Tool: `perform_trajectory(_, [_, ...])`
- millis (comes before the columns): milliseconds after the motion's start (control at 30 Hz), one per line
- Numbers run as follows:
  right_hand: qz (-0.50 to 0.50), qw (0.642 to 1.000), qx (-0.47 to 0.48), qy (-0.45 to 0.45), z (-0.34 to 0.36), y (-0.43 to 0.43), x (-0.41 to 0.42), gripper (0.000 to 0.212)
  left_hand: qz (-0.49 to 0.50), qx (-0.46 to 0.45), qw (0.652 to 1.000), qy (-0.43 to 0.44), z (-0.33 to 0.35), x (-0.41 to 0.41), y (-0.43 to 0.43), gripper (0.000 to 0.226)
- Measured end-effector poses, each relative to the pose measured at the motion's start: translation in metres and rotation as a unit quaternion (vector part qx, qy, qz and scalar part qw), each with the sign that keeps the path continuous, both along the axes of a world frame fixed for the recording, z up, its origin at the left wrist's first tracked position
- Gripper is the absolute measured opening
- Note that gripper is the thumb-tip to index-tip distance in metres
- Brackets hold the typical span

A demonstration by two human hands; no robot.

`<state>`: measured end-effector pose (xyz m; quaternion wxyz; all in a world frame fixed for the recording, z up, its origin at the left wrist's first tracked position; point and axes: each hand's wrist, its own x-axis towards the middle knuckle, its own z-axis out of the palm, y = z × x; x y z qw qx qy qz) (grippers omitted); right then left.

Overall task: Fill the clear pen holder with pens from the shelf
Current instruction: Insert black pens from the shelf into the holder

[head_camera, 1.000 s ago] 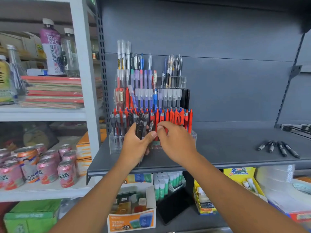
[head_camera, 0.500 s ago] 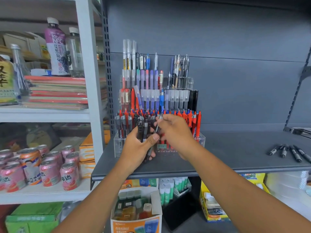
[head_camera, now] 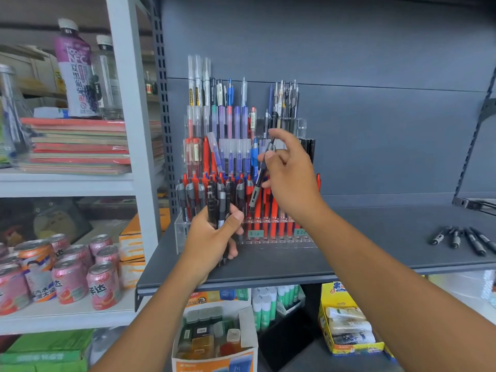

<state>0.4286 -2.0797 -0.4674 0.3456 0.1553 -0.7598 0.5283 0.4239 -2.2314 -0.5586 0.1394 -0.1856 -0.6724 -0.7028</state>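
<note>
- Right hand (head_camera: 291, 181) pinches 1 black pen (head_camera: 257, 185) in front of the clear pen holder (head_camera: 271, 241).
- Pen axis is steep, with the upper end leaning right and the lower end down-left.
- Left hand (head_camera: 212, 238) grips an upright bundle of black pens (head_camera: 218, 208) at the holder's near-left corner.

Grey shelf (head_camera: 375, 232) with clear pen holder (head_camera: 179, 237) and loose black pens (head_camera: 467, 238)

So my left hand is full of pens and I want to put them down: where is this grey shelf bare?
Bare: the grey shelf between the clear pen holder and the loose black pens at its right end. Crowded: the holder's front, where the left hand grips its bundle of pens.
</note>
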Motion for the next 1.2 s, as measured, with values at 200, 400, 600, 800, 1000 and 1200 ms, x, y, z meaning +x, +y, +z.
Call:
perform_trajectory(200, [0.002, 0.998, 0.061, 0.014, -0.008, -0.004, -0.001, 0.038, 0.000, -0.001, 1.000, 0.000, 0.000, 0.000, 0.000, 0.019])
perform_trajectory(400, [-0.006, 0.996, 0.089, 0.008, -0.014, -0.006, -0.005, 0.039, 0.002, -0.006, 1.000, 0.003, 0.000, 0.002, -0.001, 0.020])
perform_trajectory(600, [-0.039, 0.992, 0.122, 0.020, -0.022, -0.009, -0.011, 0.035, 0.004, -0.007, 1.000, 0.003, 0.000, 0.003, -0.001, 0.020])
perform_trajectory(800, [-0.062, 0.984, 0.165, 0.024, -0.034, -0.012, -0.010, 0.027, 0.000, -0.005, 1.000, -0.001, 0.000, 0.002, -0.002, 0.024])
perform_trajectory(1000, [-0.064, 0.983, 0.169, 0.033, -0.036, -0.013, -0.005, 0.030, 0.010, -0.004, 1.000, -0.005, 0.001, 0.001, 0.000, 0.018])
perform_trajectory(1200, [-0.069, 0.981, 0.166, 0.067, -0.039, -0.017, 0.006, 0.024, -0.001, 0.026, 1.000, -0.002, 0.002, 0.004, -0.001, 0.013])
